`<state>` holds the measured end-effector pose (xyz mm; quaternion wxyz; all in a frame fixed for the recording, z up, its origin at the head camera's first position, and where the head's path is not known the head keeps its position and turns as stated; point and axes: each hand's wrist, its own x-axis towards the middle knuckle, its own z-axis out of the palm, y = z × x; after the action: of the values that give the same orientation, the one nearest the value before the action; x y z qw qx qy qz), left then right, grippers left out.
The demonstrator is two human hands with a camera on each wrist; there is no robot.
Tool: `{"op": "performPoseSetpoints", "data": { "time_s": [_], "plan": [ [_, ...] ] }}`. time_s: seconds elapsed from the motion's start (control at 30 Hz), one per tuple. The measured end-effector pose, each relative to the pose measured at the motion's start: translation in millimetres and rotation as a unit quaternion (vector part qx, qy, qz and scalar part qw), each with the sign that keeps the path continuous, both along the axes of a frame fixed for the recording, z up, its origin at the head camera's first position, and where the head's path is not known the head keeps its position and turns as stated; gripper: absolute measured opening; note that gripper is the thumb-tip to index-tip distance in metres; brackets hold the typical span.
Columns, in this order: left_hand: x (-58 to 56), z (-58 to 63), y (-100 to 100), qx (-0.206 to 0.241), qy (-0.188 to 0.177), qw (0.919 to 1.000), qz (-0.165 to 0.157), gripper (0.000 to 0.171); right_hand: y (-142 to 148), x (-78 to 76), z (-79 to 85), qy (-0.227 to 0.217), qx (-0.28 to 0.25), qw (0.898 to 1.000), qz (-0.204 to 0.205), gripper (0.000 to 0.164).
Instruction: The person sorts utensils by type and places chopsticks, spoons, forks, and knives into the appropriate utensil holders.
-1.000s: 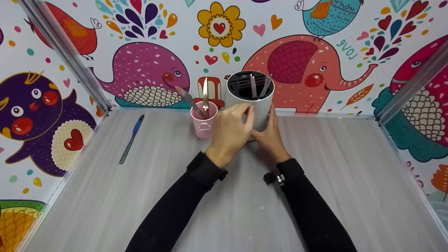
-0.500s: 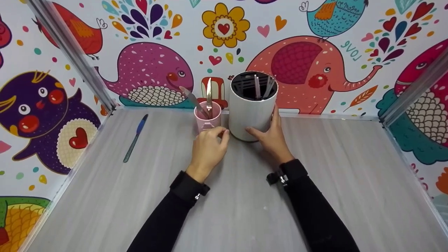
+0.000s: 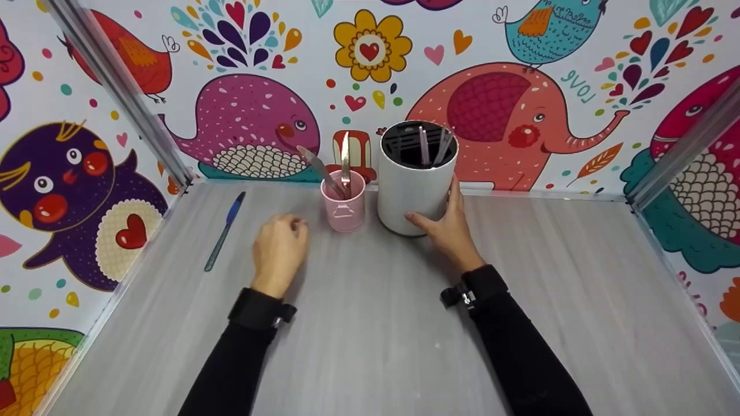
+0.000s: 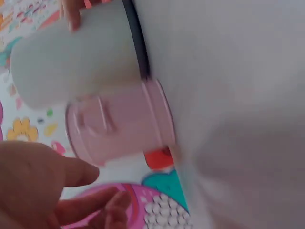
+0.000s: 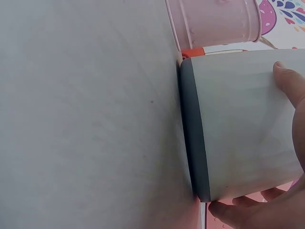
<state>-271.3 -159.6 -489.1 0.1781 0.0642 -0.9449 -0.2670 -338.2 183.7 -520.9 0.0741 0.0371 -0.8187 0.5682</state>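
My right hand (image 3: 454, 237) holds the right side of a white cylindrical knife holder (image 3: 407, 196), thumb in front and fingers around the far side. The holder stands upright, with a dark slotted inside and a few slim upright pieces. In the right wrist view its dark base (image 5: 194, 129) meets the table. My left hand (image 3: 278, 254) is over the table with loosely bent fingers and nothing in them, between a pink bucket (image 3: 345, 218) and a blue-bladed table knife (image 3: 225, 232). Two knives with metallic blades (image 3: 346, 156) stand blade-up in the bucket.
The bucket stands close to the left of the holder. Behind both rises a wall (image 3: 491, 34) printed with cartoon animals, and side walls with metal corner strips (image 3: 115, 86) flank the grey table (image 3: 370, 346).
My left hand has moved from the front of the holder leftward past the bucket, towards the blue-bladed knife. My right hand stays on the holder.
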Motion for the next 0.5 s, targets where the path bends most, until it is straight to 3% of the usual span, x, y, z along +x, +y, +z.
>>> {"op": "performPoseSetpoints", "data": {
  "time_s": [0.2,0.33,0.5],
  "plan": [
    [1.9,-9.6,-46,-0.036,-0.003,0.9984,0.042,0.040,0,-1.7,-1.7,0.011,-0.003,1.000,-0.001,0.140],
    [2.4,-10.7,-67,-0.037,-0.001,0.9975,0.060,0.040,-1,-1.9,-2.6,0.013,-0.007,1.000,-0.003,0.141],
    [1.8,-9.8,-87,-0.041,-0.035,0.9937,0.099,0.041,-1,-2.7,-3.3,0.012,-0.016,1.000,-0.001,0.141]
  ]
}}
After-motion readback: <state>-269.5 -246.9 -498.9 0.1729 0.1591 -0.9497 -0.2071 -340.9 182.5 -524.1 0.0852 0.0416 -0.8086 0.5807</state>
